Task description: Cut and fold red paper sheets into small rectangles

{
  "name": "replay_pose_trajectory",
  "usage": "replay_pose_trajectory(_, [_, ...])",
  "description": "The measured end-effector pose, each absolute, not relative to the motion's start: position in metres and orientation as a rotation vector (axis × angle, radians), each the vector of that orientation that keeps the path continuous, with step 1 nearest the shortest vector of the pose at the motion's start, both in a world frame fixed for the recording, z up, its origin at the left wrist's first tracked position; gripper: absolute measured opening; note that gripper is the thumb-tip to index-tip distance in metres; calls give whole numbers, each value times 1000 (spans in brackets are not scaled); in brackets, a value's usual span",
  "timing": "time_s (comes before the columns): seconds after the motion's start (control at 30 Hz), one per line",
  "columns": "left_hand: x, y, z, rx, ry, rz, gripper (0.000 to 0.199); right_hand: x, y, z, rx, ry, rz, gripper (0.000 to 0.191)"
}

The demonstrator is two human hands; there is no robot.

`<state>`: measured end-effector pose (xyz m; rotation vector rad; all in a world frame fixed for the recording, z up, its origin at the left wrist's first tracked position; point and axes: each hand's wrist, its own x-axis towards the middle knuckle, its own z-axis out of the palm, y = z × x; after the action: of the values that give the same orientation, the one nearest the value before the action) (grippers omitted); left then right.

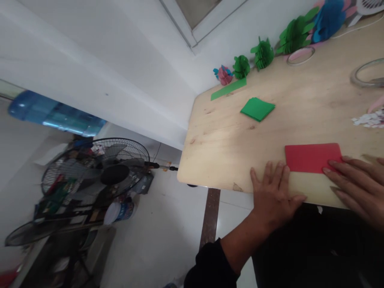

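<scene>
A red paper rectangle (pixel 312 158) lies flat near the front edge of the wooden table (pixel 222 136). My left hand (pixel 273 192) rests palm down on the tabletop, fingers spread, with its fingertips at the paper's left edge. On the paper's right end lie the outstretched fingers of my right hand (pixel 360 184), pressing it flat; part of this hand is cut off by the frame. Farther back sits a small stack of green paper squares (pixel 258 109). Behind it is a green paper strip (pixel 228 89).
Folded paper figures, green (pixel 264 54), pink (pixel 225 75) and blue (pixel 328 20), stand along the wall. Rolls of tape (pixel 369 74) and small white pieces (pixel 370 119) lie at the right. Off the table's left side are a black fan (pixel 115 174) and a blue water bottle (pixel 57 114).
</scene>
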<state>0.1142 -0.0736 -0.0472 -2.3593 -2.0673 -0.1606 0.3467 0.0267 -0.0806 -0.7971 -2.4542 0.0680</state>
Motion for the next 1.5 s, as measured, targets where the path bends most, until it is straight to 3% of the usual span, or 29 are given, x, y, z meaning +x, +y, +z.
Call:
replay_pose_trajectory(0.2, [111, -76, -40, -2388, -2247, -308, 66, 342, 27, -70, -762, -2393, 15, 57])
replay_pose_trajectory(0.37, [112, -59, -36, -2218, -2466, -896, 58, 342, 29, -66, -715, -2313, -132, 59])
replay_pose_trajectory(0.53, [120, -38, -30, -2062, -2606, -1332, 59, 342, 29, -66, -964, -2254, -1, 54])
replay_pose_trajectory(0.67, [124, -30, -27, -1929, -2687, -1477, 63, 338, 32, -66, -973, -2205, 78, 47])
replay_pose_trajectory(0.83, [128, -31, -29, -1833, -2714, -1637, 62, 341, 36, -80, -1047, -2103, 149, 53])
replay_pose_trajectory(1.07, [116, -23, -26, -1720, -2748, -1904, 45, 344, 31, -89, -1054, -2024, 250, 56])
replay_pose_trajectory(1.17, [97, 5, -14, -2008, -2735, -1823, 40, 342, 30, -85, -1043, -2037, 221, 54])
replay_pose_trajectory(1.4, [78, 81, 4, -2806, -2605, -1247, 29, 338, 26, -72, -1068, -2024, 239, 50])
replay_pose_trajectory(1.5, [89, 98, 6, -3103, -2472, -783, 29, 333, 26, -67, -1141, -1988, 253, 48])
